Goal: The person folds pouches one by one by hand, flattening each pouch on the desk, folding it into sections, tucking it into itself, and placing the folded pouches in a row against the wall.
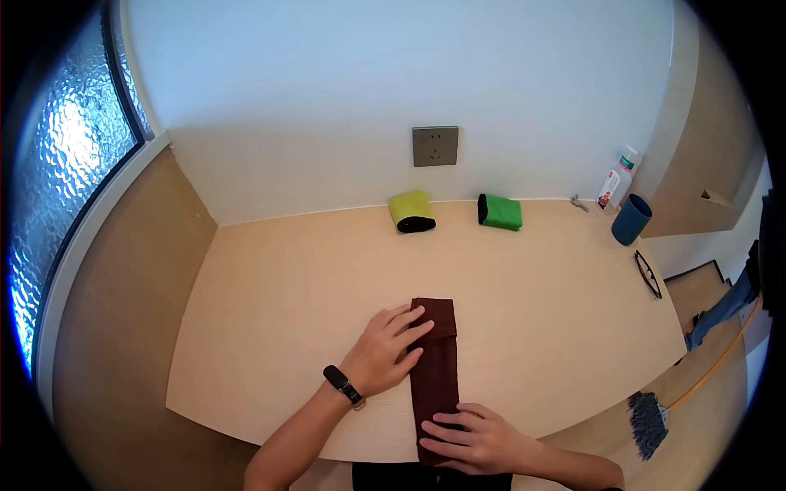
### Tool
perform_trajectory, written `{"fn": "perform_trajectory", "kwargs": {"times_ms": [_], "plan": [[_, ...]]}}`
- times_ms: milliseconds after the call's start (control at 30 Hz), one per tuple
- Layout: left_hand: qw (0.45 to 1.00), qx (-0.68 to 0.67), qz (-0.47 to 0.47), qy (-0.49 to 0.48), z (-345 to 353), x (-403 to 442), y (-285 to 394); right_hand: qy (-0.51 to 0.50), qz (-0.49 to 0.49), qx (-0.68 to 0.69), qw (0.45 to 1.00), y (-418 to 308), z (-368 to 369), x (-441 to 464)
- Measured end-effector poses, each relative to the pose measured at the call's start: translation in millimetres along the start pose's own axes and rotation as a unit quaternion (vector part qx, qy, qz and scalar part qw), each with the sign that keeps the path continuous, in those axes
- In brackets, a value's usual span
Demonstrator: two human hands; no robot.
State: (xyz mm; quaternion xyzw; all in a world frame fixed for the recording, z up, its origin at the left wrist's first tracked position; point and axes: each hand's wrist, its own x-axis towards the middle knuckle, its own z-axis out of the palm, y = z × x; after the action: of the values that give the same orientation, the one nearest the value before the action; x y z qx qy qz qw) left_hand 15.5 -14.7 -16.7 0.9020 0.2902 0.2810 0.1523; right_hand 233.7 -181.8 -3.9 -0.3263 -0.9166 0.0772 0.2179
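A dark maroon cloth, folded into a long narrow strip, lies on the wooden table and runs down to its front edge. On the strip's upper left part rest the spread fingertips of my left hand, with a black band on that wrist. My right hand lies over the lower end of the strip, its fingers extended across the cloth. Near the wall are a folded yellow-green cloth bundle and a folded green one, both showing black parts.
At the back right stand a white bottle and a dark blue cup, with black glasses at the right edge. A mop is on the floor. Part of a person shows at far right.
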Motion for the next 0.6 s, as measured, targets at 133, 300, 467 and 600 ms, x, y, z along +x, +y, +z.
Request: {"fn": "perform_trajectory", "kwargs": {"times_ms": [133,300,467,600], "plan": [[0.999,-0.035,0.019,0.016,3,1,4,0.048,-0.002,0.077,0.996,14,0,9],[0.996,-0.071,0.042,0.028,-1,3,0,0.023,0.109,0.169,0.979,38,-22,51],[0.994,-0.102,0.035,0.017,-4,-2,1,-0.09,-0.017,0.201,0.975,46,-20,45],[0.995,-0.093,0.043,0.018,-2,-2,0,-0.064,-0.047,0.073,0.994,19,-19,13]]}}
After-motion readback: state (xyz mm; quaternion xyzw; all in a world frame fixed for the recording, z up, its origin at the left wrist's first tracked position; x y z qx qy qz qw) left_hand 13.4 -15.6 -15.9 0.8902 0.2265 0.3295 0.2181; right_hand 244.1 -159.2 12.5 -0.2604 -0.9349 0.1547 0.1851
